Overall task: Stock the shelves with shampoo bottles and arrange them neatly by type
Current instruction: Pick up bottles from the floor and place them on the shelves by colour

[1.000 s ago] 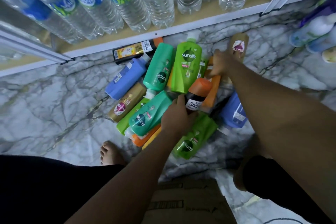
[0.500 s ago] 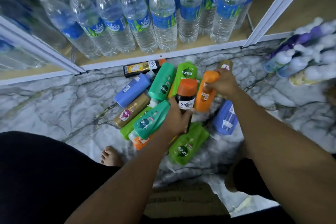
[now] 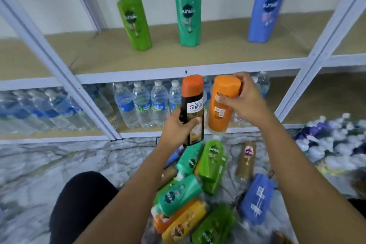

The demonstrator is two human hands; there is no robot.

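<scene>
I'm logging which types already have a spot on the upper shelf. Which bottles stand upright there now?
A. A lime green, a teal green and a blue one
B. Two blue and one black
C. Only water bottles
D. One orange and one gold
A: the lime green Sunsilk bottle, the teal green Sunsilk bottle and the blue Sunsilk bottle stand upright, spaced apart, on the upper shelf.
</scene>
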